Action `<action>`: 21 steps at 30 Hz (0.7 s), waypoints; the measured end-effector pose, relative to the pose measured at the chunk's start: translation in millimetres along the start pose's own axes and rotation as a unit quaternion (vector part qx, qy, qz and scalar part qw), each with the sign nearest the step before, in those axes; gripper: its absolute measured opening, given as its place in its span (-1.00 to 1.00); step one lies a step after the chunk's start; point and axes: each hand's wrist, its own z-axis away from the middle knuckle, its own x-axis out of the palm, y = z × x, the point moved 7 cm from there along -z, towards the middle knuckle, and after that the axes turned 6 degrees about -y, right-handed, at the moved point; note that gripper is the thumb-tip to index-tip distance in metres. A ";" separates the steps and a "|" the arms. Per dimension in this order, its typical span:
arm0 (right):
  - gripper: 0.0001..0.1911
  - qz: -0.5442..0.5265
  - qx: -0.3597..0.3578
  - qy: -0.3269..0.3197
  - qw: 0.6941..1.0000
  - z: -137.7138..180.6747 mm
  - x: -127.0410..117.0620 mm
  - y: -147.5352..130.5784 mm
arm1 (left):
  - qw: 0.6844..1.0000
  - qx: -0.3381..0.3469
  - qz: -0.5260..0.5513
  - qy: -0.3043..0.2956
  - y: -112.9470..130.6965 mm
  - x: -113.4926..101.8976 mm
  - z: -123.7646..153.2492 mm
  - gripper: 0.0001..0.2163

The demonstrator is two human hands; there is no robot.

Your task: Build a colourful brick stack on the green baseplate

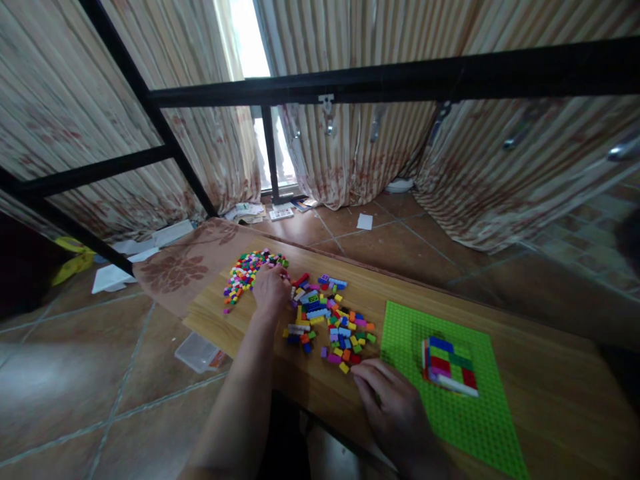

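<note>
My left hand (271, 287) reaches to the right side of a pile of tiny multicoloured bricks (246, 270). Its fingers curl down among the pieces, and what they grip, if anything, is hidden. My right hand (389, 407) rests at the table's near side, fingers bent together, fingertips beside a red brick (355, 359) and a yellow brick (345, 367). Whether it holds a small piece cannot be made out. Between the hands spreads a heap of larger toy bricks (316, 307). A green baseplate (480, 433) lies to the right, bearing a block of stacked bricks (450, 365).
The wooden table (560, 400) runs from left to right. A clear plastic box (197, 352) is on the tiled floor at the left. Black metal bars (350, 92) cross in front of the curtains (345, 153). Papers (245, 212) lie on the floor behind.
</note>
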 end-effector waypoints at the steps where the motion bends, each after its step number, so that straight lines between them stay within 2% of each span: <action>1: -0.77 -0.001 0.005 -0.001 1.000 -0.2 -1.0 0.2 | 1.000 -0.004 -0.001 -0.003 0.5 0.1 -0.2 -0.75; 6: -0.77 -0.006 0.021 -0.004 1.000 -3.1 -6.1 -0.1 | 0.999 -0.033 -0.002 -0.033 -0.9 1.3 -3.9 -0.74; 11: -0.78 -0.010 0.033 -0.009 0.999 -6.2 -10.7 -2.0 | 0.997 -0.032 -0.032 -0.054 1.8 2.1 -6.8 -0.75; 21: -0.75 0.000 0.022 -0.015 1.000 -7.7 -15.7 -4.2 | 0.997 -0.033 -0.034 -0.065 2.1 -0.6 -8.6 -0.71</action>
